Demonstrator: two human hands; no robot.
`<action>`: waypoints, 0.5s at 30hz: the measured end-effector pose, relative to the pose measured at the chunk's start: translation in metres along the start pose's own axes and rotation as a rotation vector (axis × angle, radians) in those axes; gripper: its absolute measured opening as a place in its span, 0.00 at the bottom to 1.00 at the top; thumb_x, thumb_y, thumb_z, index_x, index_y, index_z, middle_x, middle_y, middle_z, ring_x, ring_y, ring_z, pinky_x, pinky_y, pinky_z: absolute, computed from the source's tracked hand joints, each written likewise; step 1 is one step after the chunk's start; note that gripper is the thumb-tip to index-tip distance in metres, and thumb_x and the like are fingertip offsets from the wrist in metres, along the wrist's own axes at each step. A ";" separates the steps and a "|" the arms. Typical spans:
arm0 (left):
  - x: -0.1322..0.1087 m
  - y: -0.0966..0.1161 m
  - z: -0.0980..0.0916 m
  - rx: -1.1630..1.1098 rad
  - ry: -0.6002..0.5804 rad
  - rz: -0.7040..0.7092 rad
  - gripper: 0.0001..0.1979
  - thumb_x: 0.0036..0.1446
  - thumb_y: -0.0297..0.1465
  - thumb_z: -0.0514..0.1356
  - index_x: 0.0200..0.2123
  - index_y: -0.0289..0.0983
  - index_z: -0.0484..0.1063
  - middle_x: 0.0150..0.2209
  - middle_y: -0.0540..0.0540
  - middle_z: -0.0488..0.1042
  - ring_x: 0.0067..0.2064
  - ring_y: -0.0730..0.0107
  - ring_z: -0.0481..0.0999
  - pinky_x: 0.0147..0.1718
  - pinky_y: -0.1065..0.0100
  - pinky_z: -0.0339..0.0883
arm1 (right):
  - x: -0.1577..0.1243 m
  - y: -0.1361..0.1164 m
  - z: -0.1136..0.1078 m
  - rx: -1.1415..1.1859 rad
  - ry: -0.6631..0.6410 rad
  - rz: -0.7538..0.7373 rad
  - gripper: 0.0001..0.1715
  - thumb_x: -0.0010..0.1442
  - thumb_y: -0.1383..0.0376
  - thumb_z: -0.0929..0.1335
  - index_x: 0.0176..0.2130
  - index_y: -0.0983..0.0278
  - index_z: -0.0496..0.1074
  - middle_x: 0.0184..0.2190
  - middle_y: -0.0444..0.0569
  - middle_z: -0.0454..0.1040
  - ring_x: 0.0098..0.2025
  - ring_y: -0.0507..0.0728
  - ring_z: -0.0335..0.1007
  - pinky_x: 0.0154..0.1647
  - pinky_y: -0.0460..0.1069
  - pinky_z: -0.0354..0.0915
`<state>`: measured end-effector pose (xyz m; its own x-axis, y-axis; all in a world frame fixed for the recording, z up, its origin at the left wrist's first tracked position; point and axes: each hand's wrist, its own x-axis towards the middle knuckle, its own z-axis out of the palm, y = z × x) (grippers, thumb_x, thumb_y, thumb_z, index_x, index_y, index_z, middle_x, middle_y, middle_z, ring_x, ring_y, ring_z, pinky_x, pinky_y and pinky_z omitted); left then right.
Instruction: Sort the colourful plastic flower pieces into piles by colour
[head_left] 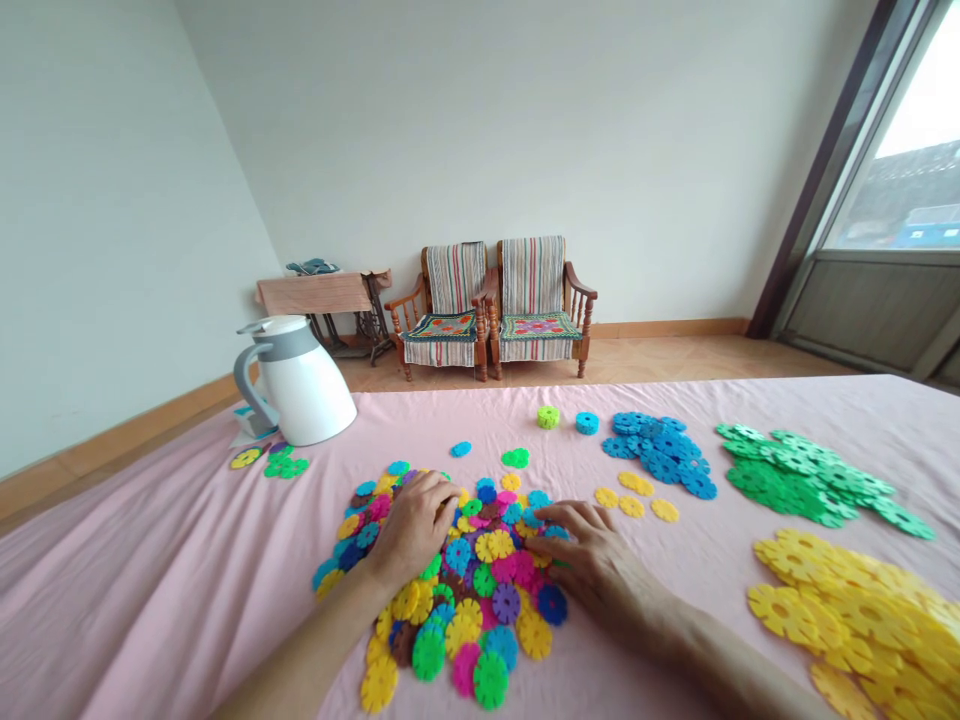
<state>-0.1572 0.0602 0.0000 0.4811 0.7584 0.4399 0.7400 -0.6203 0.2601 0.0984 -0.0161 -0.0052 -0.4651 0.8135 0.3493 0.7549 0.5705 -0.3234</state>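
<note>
A heap of mixed-colour plastic snowflake discs (457, 555) lies on the pink cloth in front of me. My left hand (416, 520) rests over the left side of this heap, palm down, its fingers loosely bent over the discs and nothing visibly held. At the heap's right edge is my right hand (600, 565), its fingers spread and reaching onto the outer discs. Just beyond the fingers lie several loose yellow discs (631, 505), a pair of green discs (515, 458) and a blue disc (460, 449).
Sorted piles of blue discs (660, 450), green discs (810, 475) and larger yellow discs (862, 610) occupy the right. A lime stack (548, 417) and a blue stack (587, 423) stand behind. On the left are a white jug (304, 385) and some discs (285, 465).
</note>
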 end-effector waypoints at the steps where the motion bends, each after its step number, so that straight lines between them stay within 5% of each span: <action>1: 0.000 0.000 0.000 -0.001 0.002 -0.001 0.11 0.61 0.27 0.51 0.37 0.38 0.74 0.34 0.45 0.71 0.40 0.64 0.69 0.42 0.62 0.63 | 0.000 0.001 0.001 0.000 0.012 -0.006 0.14 0.62 0.62 0.64 0.47 0.50 0.73 0.50 0.49 0.70 0.51 0.60 0.62 0.49 0.57 0.59; 7: -0.001 0.000 0.000 -0.001 0.019 -0.002 0.11 0.60 0.27 0.51 0.36 0.38 0.74 0.33 0.45 0.72 0.39 0.64 0.69 0.41 0.62 0.64 | -0.001 0.010 0.008 0.082 0.148 0.000 0.15 0.65 0.65 0.60 0.44 0.55 0.74 0.46 0.51 0.72 0.45 0.58 0.67 0.43 0.53 0.64; 11: -0.001 0.001 0.000 0.006 0.012 -0.003 0.11 0.60 0.27 0.51 0.36 0.38 0.74 0.33 0.45 0.71 0.40 0.64 0.70 0.41 0.63 0.64 | -0.007 0.036 0.005 0.074 0.283 0.188 0.18 0.66 0.63 0.56 0.43 0.61 0.73 0.36 0.51 0.74 0.37 0.56 0.70 0.38 0.51 0.65; 15: 0.000 0.001 -0.001 0.009 0.006 -0.010 0.11 0.60 0.27 0.51 0.36 0.38 0.74 0.33 0.45 0.71 0.40 0.64 0.70 0.41 0.63 0.64 | -0.016 0.071 -0.009 -0.145 0.418 0.379 0.17 0.64 0.63 0.57 0.42 0.63 0.72 0.36 0.52 0.74 0.39 0.60 0.69 0.40 0.55 0.63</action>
<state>-0.1571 0.0593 0.0005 0.4704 0.7636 0.4424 0.7492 -0.6104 0.2569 0.1637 0.0105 -0.0259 0.0493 0.8271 0.5598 0.9025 0.2032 -0.3797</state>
